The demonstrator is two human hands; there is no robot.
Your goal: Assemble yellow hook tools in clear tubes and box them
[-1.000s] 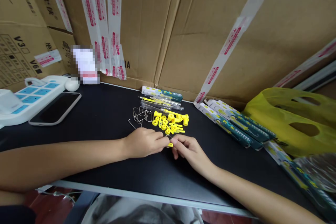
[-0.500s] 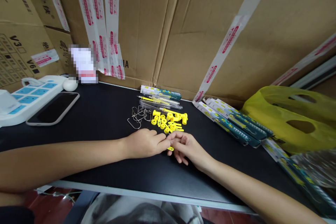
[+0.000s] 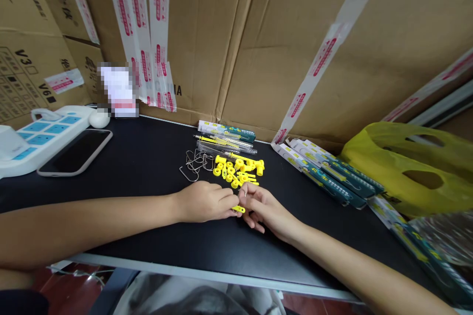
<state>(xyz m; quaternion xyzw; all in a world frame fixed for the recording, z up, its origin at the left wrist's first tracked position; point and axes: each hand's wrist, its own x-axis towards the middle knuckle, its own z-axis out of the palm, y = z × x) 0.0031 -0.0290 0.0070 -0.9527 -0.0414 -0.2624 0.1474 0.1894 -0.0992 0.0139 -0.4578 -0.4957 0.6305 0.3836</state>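
Note:
My left hand point(image 3: 207, 202) is closed over the black tabletop, pinching a small flat yellow plastic piece point(image 3: 240, 209) with a hole in its end. Fingertip to fingertip with it is my right hand point(image 3: 264, 209), its thumb and index finger bent together and the other fingers loosely curled. A thin glint of metal shows by the right fingertips, too small to name. Just beyond both hands lies a heap of yellow plastic parts point(image 3: 229, 170), rings and small tubes among them. Bent metal wire hooks point(image 3: 189, 173) lie tangled to the left of the heap.
Clear tubes with yellow rods point(image 3: 221, 141) and a printed box point(image 3: 226, 130) lie behind the parts. Several more boxes point(image 3: 325, 172) and a yellow plastic bag point(image 3: 391, 157) are at right. A phone point(image 3: 76, 152) and power strip point(image 3: 48, 133) sit left; cardboard point(image 3: 207, 34) stands behind.
The fingertips have shifted slightly, and more of the yellow piece now shows at my left fingertips. My right index finger has lifted a little. The heap and hooks lie as before.

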